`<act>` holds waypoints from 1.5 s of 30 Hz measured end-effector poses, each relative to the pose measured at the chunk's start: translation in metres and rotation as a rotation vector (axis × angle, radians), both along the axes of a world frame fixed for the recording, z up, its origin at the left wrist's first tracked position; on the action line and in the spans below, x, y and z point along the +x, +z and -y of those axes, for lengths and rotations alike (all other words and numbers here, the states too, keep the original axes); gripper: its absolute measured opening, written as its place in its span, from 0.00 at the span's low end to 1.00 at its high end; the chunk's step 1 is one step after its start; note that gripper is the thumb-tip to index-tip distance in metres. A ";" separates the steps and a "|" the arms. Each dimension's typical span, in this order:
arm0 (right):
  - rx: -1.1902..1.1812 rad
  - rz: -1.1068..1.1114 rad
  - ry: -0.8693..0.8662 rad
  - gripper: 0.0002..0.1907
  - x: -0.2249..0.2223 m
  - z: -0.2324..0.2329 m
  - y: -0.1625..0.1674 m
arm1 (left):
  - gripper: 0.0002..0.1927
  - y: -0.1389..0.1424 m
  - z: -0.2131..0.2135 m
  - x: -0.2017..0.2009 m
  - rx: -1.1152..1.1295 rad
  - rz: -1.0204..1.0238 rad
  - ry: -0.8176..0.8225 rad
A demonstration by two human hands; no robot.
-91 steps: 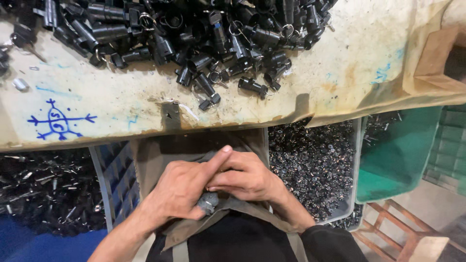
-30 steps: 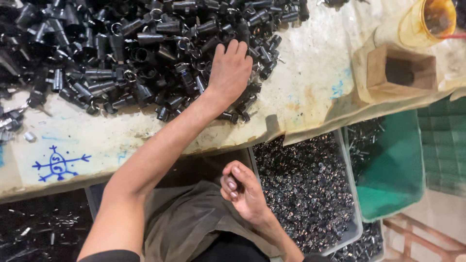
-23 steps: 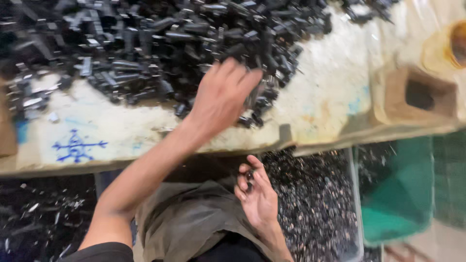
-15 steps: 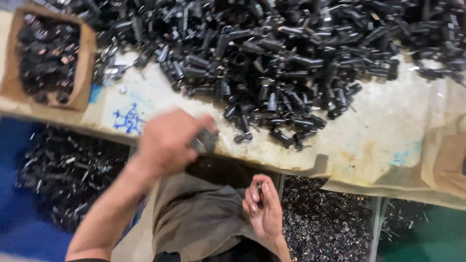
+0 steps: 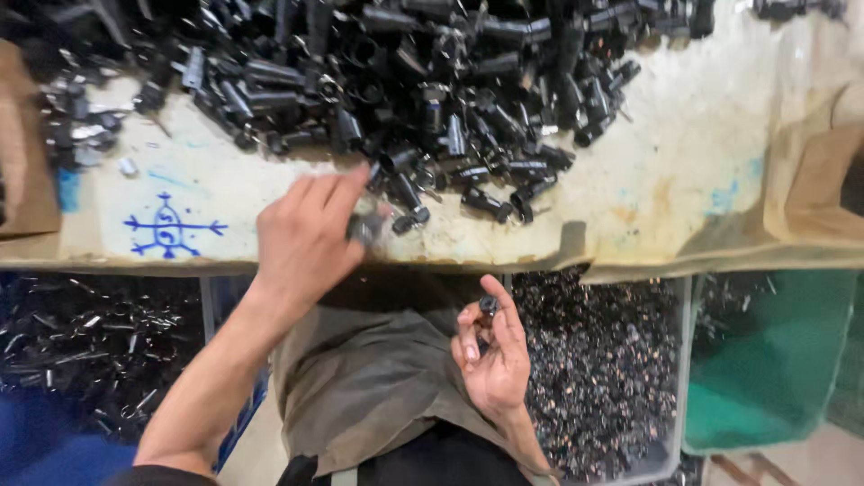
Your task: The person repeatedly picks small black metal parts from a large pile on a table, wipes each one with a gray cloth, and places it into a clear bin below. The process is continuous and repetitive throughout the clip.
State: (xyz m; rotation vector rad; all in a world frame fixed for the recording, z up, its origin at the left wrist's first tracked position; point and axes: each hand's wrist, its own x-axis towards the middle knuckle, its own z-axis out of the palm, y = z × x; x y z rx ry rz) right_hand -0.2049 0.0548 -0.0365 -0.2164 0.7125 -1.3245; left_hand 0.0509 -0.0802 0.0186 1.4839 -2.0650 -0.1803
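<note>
Across the top of the view, a pale, stained counter (image 5: 684, 180) is being covered along its far side by a large heap of black cylindrical parts (image 5: 423, 81), with a few stray pieces lying nearer the front edge and a blue star-like scribble (image 5: 171, 228) being shown at the left. Below the counter edge, a clear bin of small dark metal pieces (image 5: 612, 369) is being seen at the right of the lap, a green bin (image 5: 765, 360) further right, and another mass of dark parts (image 5: 81, 342) at the left. An olive-brown apron (image 5: 369, 378) is being spread over the lap between them. The left hand (image 5: 306, 238) is being held over the front edge of the counter, its fingers (image 5: 346, 193) being curled around a dark cylindrical part (image 5: 367, 225) that is partly hidden and blurred, just beside the nearest loose pieces of the heap. The right hand (image 5: 493, 360) is being held above the lap, palm up, beside the clear bin; a small black part (image 5: 489, 305) is being pinched between its thumb and forefinger, while the remaining fingers are being left loosely bent.
</note>
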 end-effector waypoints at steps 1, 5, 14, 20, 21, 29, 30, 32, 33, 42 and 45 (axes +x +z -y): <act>0.014 0.008 -0.002 0.23 -0.002 -0.002 0.001 | 0.19 -0.009 0.010 -0.007 -0.017 0.063 0.033; 0.052 0.070 0.046 0.21 -0.005 0.003 0.009 | 0.19 -0.013 0.036 -0.011 -0.015 0.170 0.077; -0.053 0.087 0.146 0.20 0.004 0.018 0.003 | 0.20 0.004 0.010 0.010 0.077 -1.125 -0.559; -0.272 -0.441 0.100 0.18 0.007 0.010 0.009 | 0.16 -0.006 -0.076 -0.034 0.568 -1.461 -0.364; -0.297 -0.585 0.079 0.18 0.005 0.010 0.013 | 0.16 -0.014 -0.086 -0.035 0.634 -1.366 -0.384; -0.855 -1.123 0.157 0.13 0.008 0.031 0.027 | 0.38 -0.025 -0.101 -0.045 0.701 -0.774 -0.276; -0.905 -1.172 0.226 0.11 0.008 0.036 0.029 | 0.42 -0.023 -0.100 -0.045 0.647 -0.737 -0.304; -0.945 -1.216 0.343 0.11 0.006 0.041 0.034 | 0.51 -0.019 -0.097 -0.042 0.538 -0.658 -0.367; -0.934 -1.210 0.393 0.12 0.003 0.043 0.036 | 0.52 -0.019 -0.097 -0.040 0.557 -0.622 -0.391; -0.978 -1.233 0.622 0.18 0.010 0.038 0.025 | 0.61 -0.014 -0.091 -0.016 0.589 -0.357 -0.532; -0.588 -0.810 0.204 0.14 0.019 0.036 0.026 | 0.47 0.012 -0.107 0.033 0.974 -0.063 -0.013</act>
